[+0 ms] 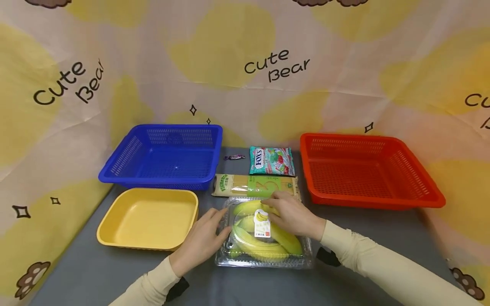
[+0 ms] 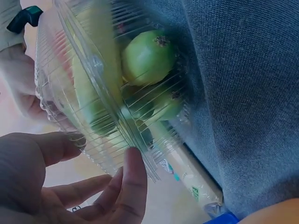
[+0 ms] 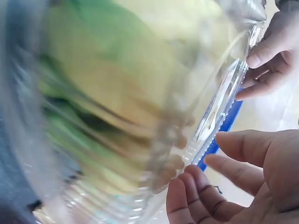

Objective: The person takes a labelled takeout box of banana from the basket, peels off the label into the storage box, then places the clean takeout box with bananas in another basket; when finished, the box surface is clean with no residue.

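A clear plastic clamshell box (image 1: 264,261) of yellow-green bananas (image 1: 245,244), with a white label (image 1: 262,229) on its lid, sits at the table's middle. At its left side is my left hand (image 1: 203,240), fingers loosely bent; in the left wrist view one fingertip (image 2: 134,161) meets the box's seam. My right hand (image 1: 292,214) lies over the lid's right part, fingers extended toward the label. Through the right wrist view, its thumb and fingers (image 3: 177,200) stand apart by the lid, gripping nothing visible. The box's far right edge is partly hidden by that hand.
Behind the box lie a noodle pack (image 1: 237,185), a green FOX'S candy bag (image 1: 272,161) and a small wrapped candy (image 1: 234,157). A blue basket (image 1: 160,180) and yellow tray (image 1: 103,231) stand left, a red basket (image 1: 375,199) right. A patterned cloth (image 1: 229,63) hangs behind.
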A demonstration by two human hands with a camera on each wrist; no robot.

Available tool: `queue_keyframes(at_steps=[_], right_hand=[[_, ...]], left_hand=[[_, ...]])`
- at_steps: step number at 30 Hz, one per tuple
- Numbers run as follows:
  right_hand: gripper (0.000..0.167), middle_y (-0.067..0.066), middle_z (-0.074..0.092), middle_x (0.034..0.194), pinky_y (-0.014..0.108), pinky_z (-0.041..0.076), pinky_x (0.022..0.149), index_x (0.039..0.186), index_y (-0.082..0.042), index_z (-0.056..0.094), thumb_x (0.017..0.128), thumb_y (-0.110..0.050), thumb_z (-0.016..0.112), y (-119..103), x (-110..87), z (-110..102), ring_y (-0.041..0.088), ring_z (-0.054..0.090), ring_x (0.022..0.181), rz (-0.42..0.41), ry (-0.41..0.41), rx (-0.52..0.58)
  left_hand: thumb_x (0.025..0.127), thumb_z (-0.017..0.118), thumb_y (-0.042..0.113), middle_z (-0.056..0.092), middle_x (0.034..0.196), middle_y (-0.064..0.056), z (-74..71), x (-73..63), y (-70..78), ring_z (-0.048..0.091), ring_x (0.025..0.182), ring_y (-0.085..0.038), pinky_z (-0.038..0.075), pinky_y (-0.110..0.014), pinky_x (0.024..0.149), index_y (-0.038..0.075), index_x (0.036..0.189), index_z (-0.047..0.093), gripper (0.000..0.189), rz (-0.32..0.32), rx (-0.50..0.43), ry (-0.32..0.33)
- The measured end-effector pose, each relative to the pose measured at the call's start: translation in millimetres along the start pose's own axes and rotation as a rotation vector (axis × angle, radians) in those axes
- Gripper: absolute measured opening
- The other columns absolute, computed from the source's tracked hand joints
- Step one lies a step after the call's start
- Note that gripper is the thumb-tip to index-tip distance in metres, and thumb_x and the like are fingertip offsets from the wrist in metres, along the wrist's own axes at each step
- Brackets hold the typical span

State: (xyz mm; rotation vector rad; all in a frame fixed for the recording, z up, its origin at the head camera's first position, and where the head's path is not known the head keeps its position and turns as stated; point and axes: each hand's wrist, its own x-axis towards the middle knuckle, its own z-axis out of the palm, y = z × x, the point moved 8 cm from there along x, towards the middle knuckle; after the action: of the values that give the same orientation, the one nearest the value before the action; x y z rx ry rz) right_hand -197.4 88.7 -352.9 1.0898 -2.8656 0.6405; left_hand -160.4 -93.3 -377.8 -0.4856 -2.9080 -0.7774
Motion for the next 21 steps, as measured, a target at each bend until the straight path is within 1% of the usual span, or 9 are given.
queue_keyframes(at_steps=[2, 5, 8, 12, 15, 18, 21], right_hand=[[0.032, 0.005, 0.062, 0.087, 0.020, 0.037, 0.063, 0.117, -0.002, 0.071, 0.086, -0.009, 0.069, -2, 3.6, 3, 0.012, 0.045, 0.075, -0.023, -0.006, -0.021], [0.030, 0.004, 0.058, 0.083, 0.018, 0.034, 0.059, 0.114, -0.005, 0.073, 0.085, -0.009, 0.071, -6, 8.5, 5, 0.011, 0.042, 0.072, -0.035, -0.003, -0.040], [0.025, 0.004, 0.057, 0.083, 0.017, 0.034, 0.058, 0.109, -0.007, 0.074, 0.084, -0.009, 0.073, -7, 11.8, 8, 0.011, 0.043, 0.072, -0.016, -0.018, -0.033], [0.014, 0.003, 0.057, 0.083, 0.018, 0.038, 0.059, 0.097, -0.008, 0.074, 0.083, -0.007, 0.073, -6, 13.8, 10, 0.010, 0.044, 0.072, 0.026, -0.032, 0.003], [0.009, 0.000, 0.060, 0.081, 0.020, 0.042, 0.063, 0.088, -0.010, 0.071, 0.081, -0.005, 0.072, -5, 15.8, 11, 0.009, 0.047, 0.072, 0.045, -0.035, 0.024], [0.009, -0.002, 0.064, 0.080, 0.021, 0.045, 0.064, 0.088, -0.011, 0.069, 0.082, -0.005, 0.071, -3, 15.6, 10, 0.008, 0.050, 0.071, 0.086, -0.041, 0.046], [0.007, -0.002, 0.066, 0.076, 0.021, 0.046, 0.062, 0.085, -0.010, 0.071, 0.082, -0.004, 0.071, -1, 14.9, 7, 0.007, 0.052, 0.067, 0.102, -0.042, 0.050]], left_hand=[[0.086, 0.074, 0.018, 0.060, 0.090, -0.005, 1.5, -0.1, 1.3, 0.060, 0.078, -0.014, 0.044, -0.018, 0.058, -0.005, 0.127, 0.060, 0.050, 0.008, -0.021, 0.011], [0.086, 0.075, 0.017, 0.061, 0.091, -0.007, 0.7, 1.1, 1.9, 0.062, 0.079, -0.016, 0.045, -0.019, 0.059, -0.006, 0.127, 0.060, 0.050, 0.014, -0.030, 0.021], [0.086, 0.075, 0.017, 0.061, 0.091, -0.007, 0.2, 1.5, 0.5, 0.062, 0.079, -0.016, 0.045, -0.019, 0.059, -0.005, 0.127, 0.060, 0.050, 0.004, -0.034, 0.014], [0.086, 0.074, 0.019, 0.059, 0.089, -0.005, 1.4, 1.0, -0.9, 0.057, 0.075, -0.011, 0.042, -0.018, 0.057, -0.005, 0.128, 0.059, 0.051, 0.006, -0.028, -0.003], [0.087, 0.074, 0.019, 0.057, 0.085, -0.003, 1.7, 1.0, -1.3, 0.052, 0.072, -0.008, 0.039, -0.017, 0.055, -0.005, 0.128, 0.060, 0.050, 0.022, -0.016, 0.002], [0.087, 0.073, 0.020, 0.057, 0.084, -0.002, 1.3, 0.4, -0.4, 0.049, 0.070, -0.006, 0.038, -0.017, 0.055, -0.004, 0.128, 0.060, 0.049, 0.038, -0.005, 0.007], [0.088, 0.072, 0.020, 0.057, 0.083, -0.002, 0.9, 1.3, -0.3, 0.047, 0.068, -0.005, 0.037, -0.016, 0.053, -0.004, 0.127, 0.060, 0.047, 0.049, 0.001, 0.006]])
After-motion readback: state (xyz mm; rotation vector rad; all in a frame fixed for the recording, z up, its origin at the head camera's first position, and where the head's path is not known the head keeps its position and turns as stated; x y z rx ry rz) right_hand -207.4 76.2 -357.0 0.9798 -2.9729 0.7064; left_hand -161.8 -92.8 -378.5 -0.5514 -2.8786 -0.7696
